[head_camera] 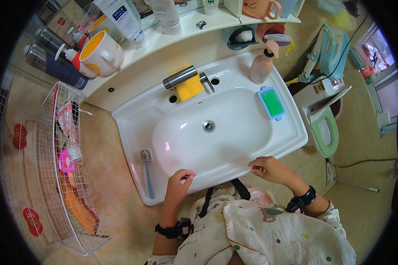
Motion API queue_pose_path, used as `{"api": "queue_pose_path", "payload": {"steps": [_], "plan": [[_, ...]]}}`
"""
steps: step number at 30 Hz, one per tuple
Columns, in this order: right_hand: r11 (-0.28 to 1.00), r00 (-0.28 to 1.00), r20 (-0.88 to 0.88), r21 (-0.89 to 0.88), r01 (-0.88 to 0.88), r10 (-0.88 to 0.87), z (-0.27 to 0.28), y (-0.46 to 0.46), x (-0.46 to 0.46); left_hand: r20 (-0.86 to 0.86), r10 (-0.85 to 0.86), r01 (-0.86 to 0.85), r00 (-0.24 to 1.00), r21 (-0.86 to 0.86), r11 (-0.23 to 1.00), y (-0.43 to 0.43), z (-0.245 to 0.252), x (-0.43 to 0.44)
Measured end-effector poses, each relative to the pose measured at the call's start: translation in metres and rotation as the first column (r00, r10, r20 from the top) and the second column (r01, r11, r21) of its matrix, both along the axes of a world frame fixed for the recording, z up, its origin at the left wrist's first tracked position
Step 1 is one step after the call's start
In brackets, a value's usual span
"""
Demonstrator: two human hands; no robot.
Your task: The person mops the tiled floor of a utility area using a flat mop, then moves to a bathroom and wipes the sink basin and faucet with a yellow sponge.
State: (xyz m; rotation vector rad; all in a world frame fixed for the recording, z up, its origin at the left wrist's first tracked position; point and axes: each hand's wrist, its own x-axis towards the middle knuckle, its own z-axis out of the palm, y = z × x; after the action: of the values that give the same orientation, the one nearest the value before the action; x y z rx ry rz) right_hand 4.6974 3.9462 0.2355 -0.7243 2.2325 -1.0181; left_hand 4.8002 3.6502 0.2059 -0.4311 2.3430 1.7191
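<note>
My left hand [179, 186] hangs at the front rim of a white ceramic washbasin [212, 145], its fingers loosely curled and the thumb apart. To its left, a blue-handled cleaning brush [148, 175] lies on the basin's left ledge, bristles towards the wall. My right hand [268, 170] hovers by the front rim further right, fingers bent, with nothing visible in its grasp. A yellow cloth [189, 88] is tucked under the metal faucet [180, 77]. Green soap [272, 103] sits in a blue soap dish [279, 117] on the right ledge, near a pump bottle [261, 68].
A shelf [189, 34] above the basin carries tubes, bottles and a white mug [101, 54]. Left of the basin, a white wire basket [83, 228] on the wall holds various items. A toilet with a green seat [333, 132] stands to the right.
</note>
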Motion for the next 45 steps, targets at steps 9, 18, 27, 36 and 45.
{"api": "queue_pose_path", "payload": {"steps": [9, 18, 27, 36, 45], "plan": [[1.000, 1.000, -0.021, -0.011, 0.007, -0.007, -0.003, 0.018, -0.007, -0.008, 0.029, -0.029, 1.000, -0.041, 0.999, 0.013, 0.006, -0.016], [0.999, 0.999, -0.020, 0.011, 0.040, -0.040, 0.001, 0.035, 0.001, -0.009, -0.038, 0.038, 0.999, -0.010, 0.999, 0.026, 0.008, -0.029], [0.998, 0.996, -0.070, 0.009, 0.064, -0.063, 0.006, 0.045, 0.004, -0.040, -0.047, 0.046, 0.998, -0.033, 0.998, 0.028, 0.015, -0.031], [0.999, 0.999, -0.032, 0.053, 0.004, -0.003, 0.007, 0.037, 0.007, -0.032, -0.015, 0.016, 0.999, 0.017, 1.000, 0.032, 0.009, -0.024], [1.000, 0.994, -0.108, 0.015, -0.015, 0.017, 0.005, 0.025, -0.010, 0.034, -0.089, 0.092, 0.995, -0.092, 0.991, 0.023, 0.013, -0.027]]}}
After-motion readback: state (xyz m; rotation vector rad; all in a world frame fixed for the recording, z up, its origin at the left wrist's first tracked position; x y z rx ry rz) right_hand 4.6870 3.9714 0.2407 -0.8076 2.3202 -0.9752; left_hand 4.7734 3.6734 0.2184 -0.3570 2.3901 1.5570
